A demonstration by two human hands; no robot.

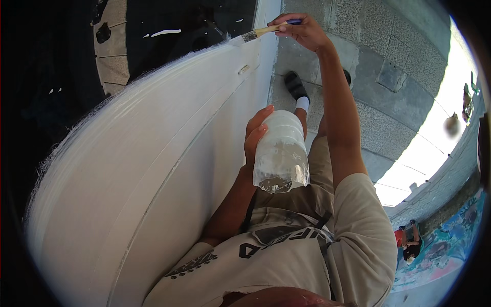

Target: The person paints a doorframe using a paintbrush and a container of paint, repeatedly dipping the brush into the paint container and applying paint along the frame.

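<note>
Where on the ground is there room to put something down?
The paving between the right elbow and the sunlit strip looks bare. It's crowded left of that elbow: a sandal, the left hand and the bottle, then the white panel.

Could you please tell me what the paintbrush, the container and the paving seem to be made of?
Paintbrush: handle probably smooth wood, judging by its pale tan colour; the blue end may be painted.
Container: apparently thin, glossy clear plastic, see-through near its jagged rim and whitish elsewhere.
Paving: likely matt concrete or stone, from its grey, partly speckled slabs.
</note>
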